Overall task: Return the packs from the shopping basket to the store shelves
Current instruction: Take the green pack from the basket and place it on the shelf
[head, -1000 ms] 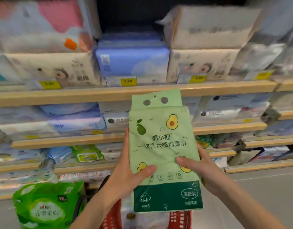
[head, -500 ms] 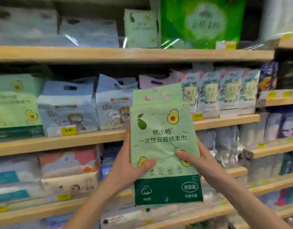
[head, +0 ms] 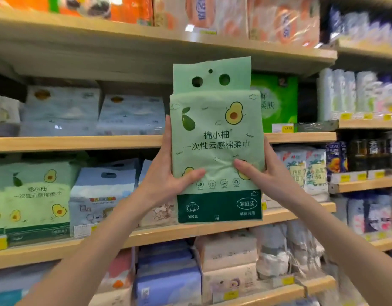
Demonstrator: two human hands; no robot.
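A light green pack (head: pixel 216 138) printed with avocados and a dark green band at its foot is held upright in front of the shelves. My left hand (head: pixel 166 173) grips its left edge with the thumb across the front. My right hand (head: pixel 263 173) grips its right edge the same way. Matching avocado packs (head: pixel 36 195) stand on the middle shelf (head: pixel 159 234) at the far left. The shopping basket is out of view.
Wooden shelves run across the whole view. Pale blue packs (head: pixel 100 191) stand beside the avocado packs. A bright green pack (head: pixel 276 102) sits behind the held one on the shelf above (head: pixel 80 142). Orange packs (head: pixel 234 14) fill the top shelf. Bottles (head: pixel 367 155) stand at right.
My view has tilted upward along the shelves and the basket has dropped out of sight. Both hands have lifted the green pack higher, still gripping it the same way.
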